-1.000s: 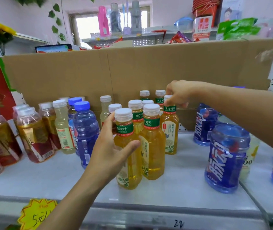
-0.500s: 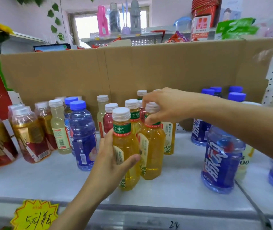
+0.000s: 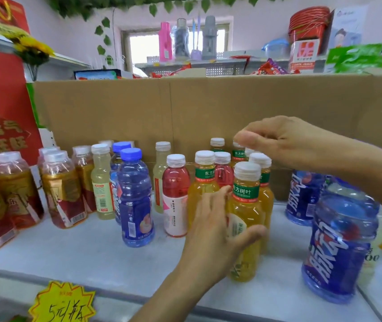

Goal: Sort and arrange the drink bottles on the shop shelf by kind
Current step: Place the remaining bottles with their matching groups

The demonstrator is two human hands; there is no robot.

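Head view: left hand (image 3: 218, 231) around yellow tea bottle (image 3: 245, 219).

Counted on the shelf (image 3: 92, 252): six yellow tea bottles (image 3: 245, 219), two red drink bottles (image 3: 176, 194), two pale bottles (image 3: 101, 182), five amber bottles (image 3: 62, 189), five blue bottles (image 3: 135, 201); some partly hidden.

Drink bottles (image 3: 244, 219): clear glossy plastic, ribbed white plastic caps (image 3: 247, 169). Backing board (image 3: 208, 112): matt brown cardboard. Shelf (image 3: 87, 249): smooth pale surface.
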